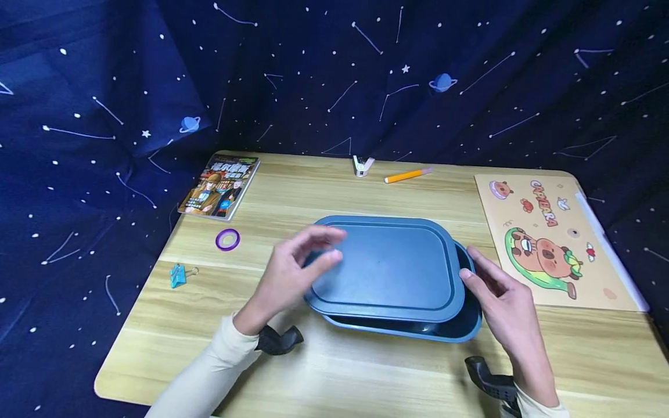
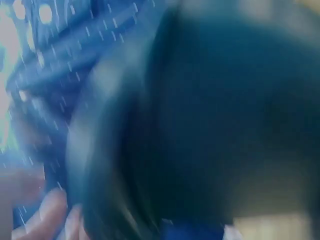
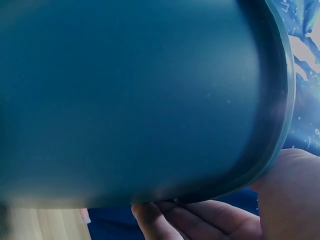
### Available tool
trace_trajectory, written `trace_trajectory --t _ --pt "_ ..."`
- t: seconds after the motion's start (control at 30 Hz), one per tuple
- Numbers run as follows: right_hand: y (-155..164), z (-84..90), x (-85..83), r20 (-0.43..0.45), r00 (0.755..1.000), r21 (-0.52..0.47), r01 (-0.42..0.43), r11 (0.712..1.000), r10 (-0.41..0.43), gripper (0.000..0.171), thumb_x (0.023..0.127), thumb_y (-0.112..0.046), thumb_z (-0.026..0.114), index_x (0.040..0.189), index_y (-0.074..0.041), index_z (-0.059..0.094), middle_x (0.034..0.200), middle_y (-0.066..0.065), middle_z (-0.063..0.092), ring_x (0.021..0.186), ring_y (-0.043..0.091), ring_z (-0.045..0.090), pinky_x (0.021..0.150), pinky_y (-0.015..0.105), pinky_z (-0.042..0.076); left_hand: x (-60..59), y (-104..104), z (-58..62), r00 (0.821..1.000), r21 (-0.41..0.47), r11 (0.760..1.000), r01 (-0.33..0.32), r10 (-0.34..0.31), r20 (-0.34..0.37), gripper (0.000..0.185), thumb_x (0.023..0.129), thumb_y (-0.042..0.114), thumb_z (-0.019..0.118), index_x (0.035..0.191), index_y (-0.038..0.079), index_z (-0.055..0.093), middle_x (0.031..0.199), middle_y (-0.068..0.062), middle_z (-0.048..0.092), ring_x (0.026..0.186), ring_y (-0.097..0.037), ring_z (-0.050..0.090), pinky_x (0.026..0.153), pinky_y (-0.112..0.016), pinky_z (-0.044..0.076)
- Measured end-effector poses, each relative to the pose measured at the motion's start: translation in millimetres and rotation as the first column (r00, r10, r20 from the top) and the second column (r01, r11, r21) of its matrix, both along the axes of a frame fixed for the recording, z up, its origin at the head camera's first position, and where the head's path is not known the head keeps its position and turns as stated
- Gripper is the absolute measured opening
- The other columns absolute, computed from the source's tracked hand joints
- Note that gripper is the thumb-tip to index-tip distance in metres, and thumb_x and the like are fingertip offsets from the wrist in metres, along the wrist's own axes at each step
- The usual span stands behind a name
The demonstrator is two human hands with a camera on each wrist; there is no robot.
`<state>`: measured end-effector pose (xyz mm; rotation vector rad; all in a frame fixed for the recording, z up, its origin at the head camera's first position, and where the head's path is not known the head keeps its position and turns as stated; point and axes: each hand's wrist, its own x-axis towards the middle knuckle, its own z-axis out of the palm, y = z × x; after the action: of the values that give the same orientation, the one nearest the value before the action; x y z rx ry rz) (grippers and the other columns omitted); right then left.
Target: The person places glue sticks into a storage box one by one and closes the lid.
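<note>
A blue-grey plastic lid (image 1: 384, 267) lies askew over a darker blue storage box (image 1: 467, 313), leaving part of the box's right end and front uncovered. My left hand (image 1: 295, 267) is over the lid's left end, its fingers bent loosely and the thumb apart from them. Motion blurs the left wrist view, where only some fingers (image 2: 47, 215) show beside a dark blue shape. At the box's right end, my right hand (image 1: 504, 296) holds the wall, with the thumb over the rim beside the lid's edge. Fingers (image 3: 200, 217) meet a blue plastic edge in the right wrist view.
To the left are a comic book (image 1: 219, 186), a purple-rimmed tape roll (image 1: 222, 246) and a blue binder clip (image 1: 178, 276). A small white stapler-like tool (image 1: 360, 166) and an orange pen (image 1: 405, 176) lie at the back. A capybara folder (image 1: 554, 255) is on the right.
</note>
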<state>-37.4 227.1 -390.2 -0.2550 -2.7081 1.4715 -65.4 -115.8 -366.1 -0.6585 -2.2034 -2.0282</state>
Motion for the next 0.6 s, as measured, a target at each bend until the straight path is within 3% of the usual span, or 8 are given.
trace_trajectory --t 0.07,0.1,0.17,0.23,0.3,0.5,0.6 --pt "-0.7 0.3 0.2 -0.008 1.0 0.0 -0.002 1.0 0.002 0.054 0.103 -0.042 0.063 0.151 -0.019 0.055 0.153 0.006 0.056 0.122 -0.016 0.054 0.09 -0.001 0.044 -7.8 -13.0 -6.3 0.986 -0.036 0.988 -0.148 0.151 0.077 0.038 0.1 0.007 0.066 0.137 0.001 0.062 0.14 -0.017 0.064 0.126 -0.035 0.061 0.103 -0.023 0.052" --pt "-1.0 0.3 0.2 -0.011 1.0 -0.001 -0.003 1.0 0.003 0.053 0.104 -0.042 0.062 0.151 -0.019 0.055 0.153 0.007 0.057 0.122 -0.016 0.054 0.09 -0.002 0.044 -10.8 -18.5 -10.9 0.974 -0.061 0.981 -0.186 0.192 0.123 0.041 0.102 0.009 0.063 0.142 0.001 0.058 0.144 -0.017 0.062 0.13 -0.035 0.059 0.104 -0.021 0.05" --pt "-1.3 0.4 0.4 -0.016 1.0 0.001 -0.002 1.0 0.002 0.052 0.105 -0.042 0.06 0.151 -0.018 0.055 0.153 0.008 0.057 0.121 -0.017 0.053 0.09 -0.001 0.043 -13.8 -26.2 -20.3 0.95 -0.125 0.973 -0.196 0.22 0.221 0.046 0.106 0.013 0.058 0.151 0.004 0.051 0.152 -0.015 0.056 0.139 -0.031 0.055 0.107 -0.019 0.047" --pt "-1.2 0.5 0.3 -0.017 1.0 0.001 -0.003 1.0 0.003 0.052 0.106 -0.042 0.058 0.151 -0.017 0.055 0.153 0.008 0.057 0.121 -0.017 0.052 0.091 -0.002 0.043 -12.6 -29.8 -28.0 0.937 -0.179 0.974 -0.14 0.189 0.293 0.051 0.107 0.016 0.056 0.156 0.007 0.045 0.156 -0.015 0.053 0.143 -0.03 0.052 0.11 -0.02 0.045" --pt "-1.0 0.8 0.1 -0.014 1.0 -0.009 0.002 1.0 -0.002 0.052 0.105 -0.043 0.058 0.151 -0.018 0.055 0.153 0.007 0.057 0.122 -0.017 0.053 0.091 -0.001 0.043 -10.3 -29.1 -32.6 0.937 -0.193 0.978 -0.078 0.138 0.321 0.053 0.108 0.018 0.056 0.158 0.009 0.042 0.155 -0.015 0.054 0.142 -0.03 0.053 0.111 -0.023 0.046" --pt "-0.8 -0.2 2.7 -0.022 0.999 -0.037 0.025 0.999 -0.026 0.053 0.103 -0.038 0.065 0.15 -0.016 0.056 0.148 0.008 0.061 0.113 -0.017 0.058 0.086 0.003 0.049 -7.9 -19.3 -33.8 0.961 -0.192 0.981 -0.016 0.069 0.269 0.055 0.104 0.021 0.063 0.156 0.013 0.047 0.149 -0.012 0.059 0.131 -0.028 0.06 0.101 -0.024 0.053" --pt "-0.8 -1.4 4.4 -0.03 0.999 -0.054 0.027 0.998 -0.029 0.052 0.103 -0.035 0.066 0.15 -0.015 0.056 0.147 0.009 0.062 0.11 -0.016 0.06 0.085 0.004 0.05 -8.6 -18.6 -33.8 0.96 -0.2 0.98 -0.011 0.066 0.271 0.055 0.104 0.023 0.064 0.156 0.017 0.048 0.15 -0.009 0.059 0.128 -0.026 0.061 0.098 -0.024 0.054"
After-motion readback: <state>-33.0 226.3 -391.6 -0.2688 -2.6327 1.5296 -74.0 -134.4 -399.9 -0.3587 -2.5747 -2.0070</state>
